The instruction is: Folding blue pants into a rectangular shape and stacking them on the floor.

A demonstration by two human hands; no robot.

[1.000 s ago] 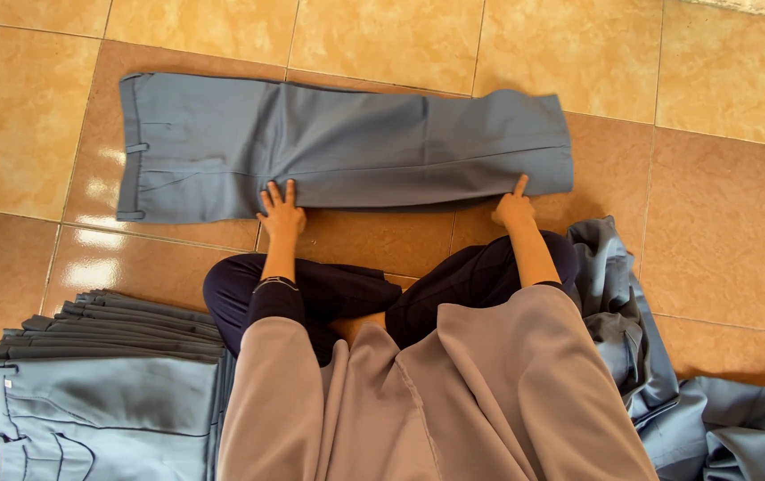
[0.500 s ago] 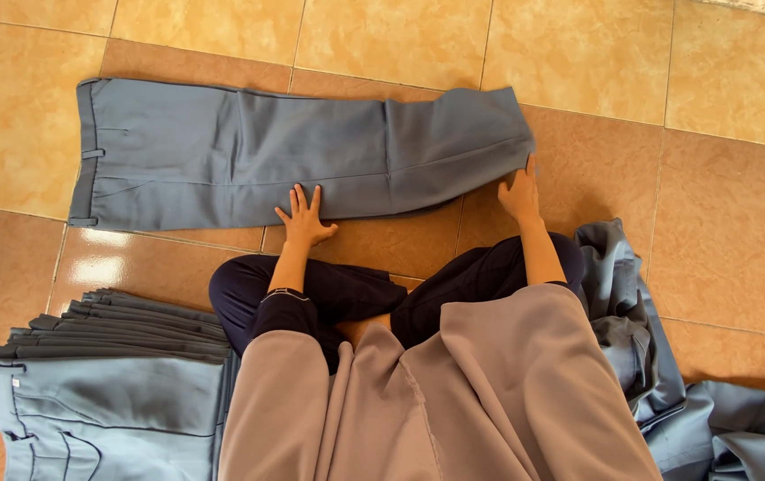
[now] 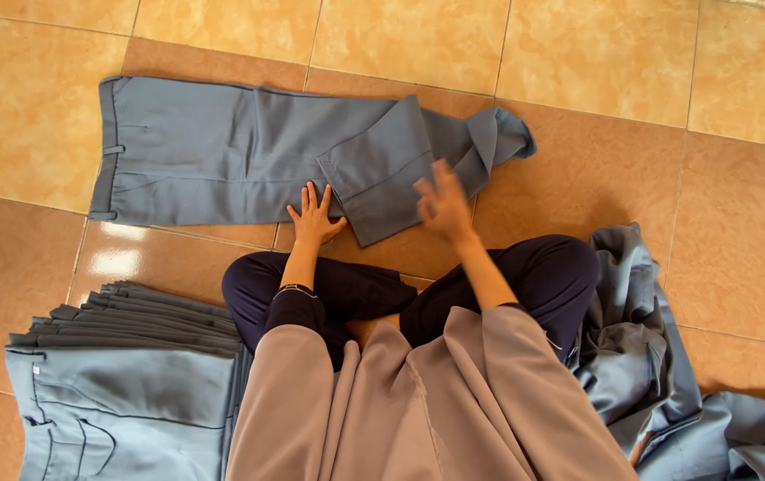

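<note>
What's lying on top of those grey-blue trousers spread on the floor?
On the trousers lies their own folded-over leg end; the left hand presses flat beside it. The cloth beneath that flap is hidden.

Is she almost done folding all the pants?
Done: a tall stack of folded pants. In hand: one pair on the floor, leg end flipped over, left hand pressing it, right hand open above. Left: a rumpled pile.

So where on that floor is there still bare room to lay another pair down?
Bare tiled floor runs beyond the grey trousers, and to the right of them above the loose grey heap. Near the left hand and right hand it is crowded; the folded stack fills the lower left.
</note>
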